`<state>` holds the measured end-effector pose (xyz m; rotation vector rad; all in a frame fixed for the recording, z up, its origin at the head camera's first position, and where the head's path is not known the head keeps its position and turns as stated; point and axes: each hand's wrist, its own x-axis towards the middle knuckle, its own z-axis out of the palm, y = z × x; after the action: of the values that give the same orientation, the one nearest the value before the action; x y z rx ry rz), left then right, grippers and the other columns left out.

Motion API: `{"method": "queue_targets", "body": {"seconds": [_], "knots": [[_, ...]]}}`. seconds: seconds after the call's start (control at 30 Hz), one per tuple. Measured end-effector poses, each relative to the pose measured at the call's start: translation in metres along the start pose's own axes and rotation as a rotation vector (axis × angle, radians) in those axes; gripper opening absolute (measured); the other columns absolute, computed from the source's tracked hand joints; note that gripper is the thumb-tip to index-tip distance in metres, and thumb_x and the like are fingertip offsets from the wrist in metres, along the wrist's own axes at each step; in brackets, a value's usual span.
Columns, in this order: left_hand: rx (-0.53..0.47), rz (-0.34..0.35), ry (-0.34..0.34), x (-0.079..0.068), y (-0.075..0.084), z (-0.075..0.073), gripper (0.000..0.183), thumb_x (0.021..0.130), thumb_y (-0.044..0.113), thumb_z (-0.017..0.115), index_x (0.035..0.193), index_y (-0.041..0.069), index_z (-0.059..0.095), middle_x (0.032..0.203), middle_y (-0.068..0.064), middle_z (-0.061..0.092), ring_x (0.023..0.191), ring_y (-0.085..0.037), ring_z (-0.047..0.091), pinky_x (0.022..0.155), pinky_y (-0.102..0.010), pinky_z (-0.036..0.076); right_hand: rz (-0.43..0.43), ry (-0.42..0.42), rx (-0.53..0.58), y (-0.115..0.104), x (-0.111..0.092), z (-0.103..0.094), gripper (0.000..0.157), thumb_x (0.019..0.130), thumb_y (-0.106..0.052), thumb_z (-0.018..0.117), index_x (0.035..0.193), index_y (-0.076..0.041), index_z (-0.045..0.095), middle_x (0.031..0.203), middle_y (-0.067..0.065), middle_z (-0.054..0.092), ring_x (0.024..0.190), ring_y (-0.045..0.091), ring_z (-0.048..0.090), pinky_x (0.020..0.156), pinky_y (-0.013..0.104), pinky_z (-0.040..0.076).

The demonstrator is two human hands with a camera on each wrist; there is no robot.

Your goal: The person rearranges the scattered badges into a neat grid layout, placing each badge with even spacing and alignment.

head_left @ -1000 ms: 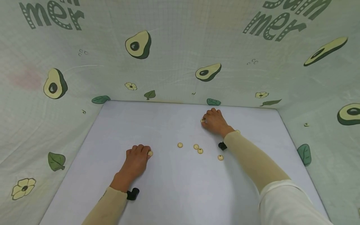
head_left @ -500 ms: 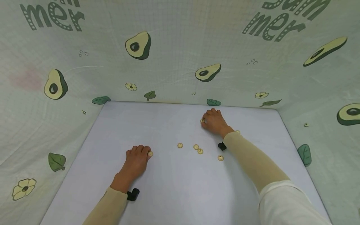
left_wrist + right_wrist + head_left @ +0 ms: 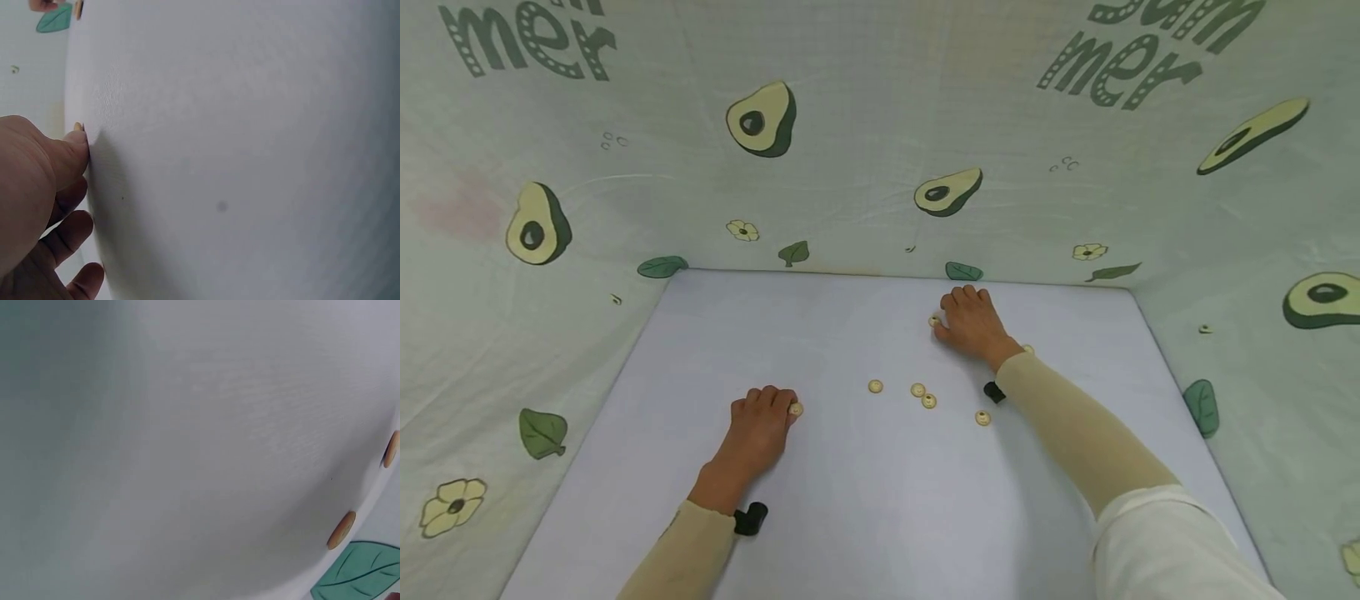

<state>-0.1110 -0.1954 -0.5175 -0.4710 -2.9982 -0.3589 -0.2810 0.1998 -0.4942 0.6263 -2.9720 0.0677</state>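
Note:
Several small round wooden buttons lie on the white tabletop. At left in the head view, my left hand pinches one button at the table surface; in the left wrist view, its thumb covers most of that button. Near the far edge, my right hand rests with thumb and index finger spread apart beside another button. The right wrist view shows two buttons, one nearer and one at the right edge, with almost none of the hand.
Between the hands lie a single button, two touching buttons and another button. One more button shows partly behind the right wrist. A cloth with avocado prints hangs around the table's back and sides.
My right thumb and index finger have parted from the far button, and the hand has shifted slightly right of it. My left hand has not moved on the table.

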Motion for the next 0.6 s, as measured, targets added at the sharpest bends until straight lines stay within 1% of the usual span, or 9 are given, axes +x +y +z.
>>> {"method": "queue_targets", "body": {"seconds": [0.13, 0.33, 0.47, 0.6], "knots": [[-0.008, -0.012, -0.015, 0.001, 0.0, 0.0, 0.024, 0.099, 0.015, 0.075, 0.118, 0.006, 0.064, 0.109, -0.013, 0.064, 0.1, -0.035, 0.057, 0.088, -0.059, 0.048, 0.013, 0.023, -0.018, 0.001, -0.007, -0.005, 0.043, 0.101, -0.038, 0.064, 0.123, -0.001, 0.064, 0.109, 0.014, 0.06, 0.105, 0.034, 0.05, 0.095, 0.051, 0.04], [-0.006, -0.007, -0.025, 0.001, -0.002, 0.001, 0.023, 0.101, 0.016, 0.073, 0.119, 0.006, 0.064, 0.108, -0.012, 0.064, 0.1, -0.035, 0.057, 0.089, -0.06, 0.048, 0.024, 0.106, -0.023, 0.007, -0.024, -0.011, 0.039, 0.1, -0.033, 0.066, 0.121, 0.0, 0.065, 0.11, 0.016, 0.063, 0.104, 0.036, 0.054, 0.092, 0.052, 0.042], [-0.005, 0.0, -0.017, 0.0, -0.002, 0.001, 0.023, 0.101, 0.016, 0.073, 0.119, 0.006, 0.064, 0.107, -0.012, 0.063, 0.099, -0.035, 0.057, 0.088, -0.059, 0.048, 0.032, 0.138, -0.046, 0.012, -0.04, -0.013, 0.038, 0.1, -0.03, 0.067, 0.123, 0.0, 0.065, 0.113, 0.017, 0.065, 0.106, 0.037, 0.055, 0.093, 0.053, 0.043], [-0.024, 0.009, 0.001, -0.001, -0.001, 0.0, 0.02, 0.101, 0.014, 0.073, 0.116, 0.006, 0.063, 0.105, -0.012, 0.062, 0.098, -0.035, 0.056, 0.087, -0.058, 0.047, 0.002, 0.176, -0.069, 0.015, -0.061, -0.015, 0.038, 0.099, -0.029, 0.07, 0.123, 0.001, 0.065, 0.113, 0.018, 0.066, 0.106, 0.039, 0.057, 0.092, 0.054, 0.045]]}}
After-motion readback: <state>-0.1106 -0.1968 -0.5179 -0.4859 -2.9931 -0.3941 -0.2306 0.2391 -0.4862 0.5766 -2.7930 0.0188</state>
